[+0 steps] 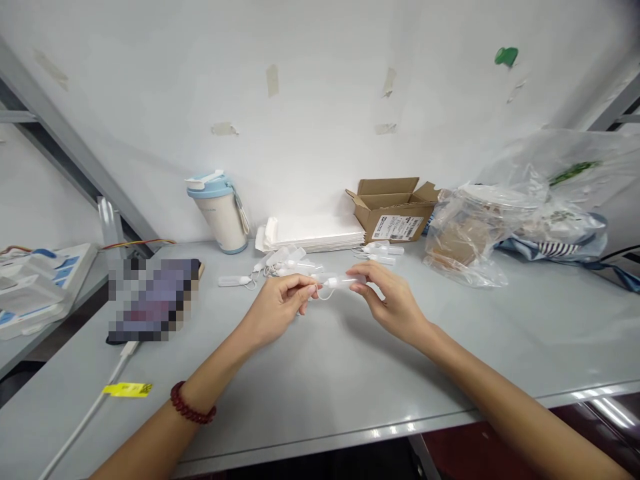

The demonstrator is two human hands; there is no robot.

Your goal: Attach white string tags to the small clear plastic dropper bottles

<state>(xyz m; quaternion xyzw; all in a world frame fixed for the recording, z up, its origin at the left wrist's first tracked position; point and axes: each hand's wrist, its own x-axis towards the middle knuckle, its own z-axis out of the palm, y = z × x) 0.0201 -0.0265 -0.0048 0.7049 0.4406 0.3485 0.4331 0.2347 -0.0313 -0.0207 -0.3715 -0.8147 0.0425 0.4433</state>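
Observation:
Above the middle of the grey table, my right hand (395, 300) grips a small clear plastic tube (345, 283) with a white end, which points left. Fingers and thumb of that hand close around the tube's right end. My left hand (283, 300) is pinched just left of the white end, on a thin white cord (326, 296) that curves down from the tube. The exact spot under the left fingertips is partly hidden. Behind my hands lies a loose pile of similar tubes (287, 257) with cords. A single tube (233, 281) lies left of the pile.
Flat white boxes (315, 233) and an open cardboard box (393, 213) stand by the wall. To the left are a blue-lidded cup (220, 213) and a blurred phone (160, 300) on a cable (95, 407). Clear plastic bags (465, 240) occupy the right.

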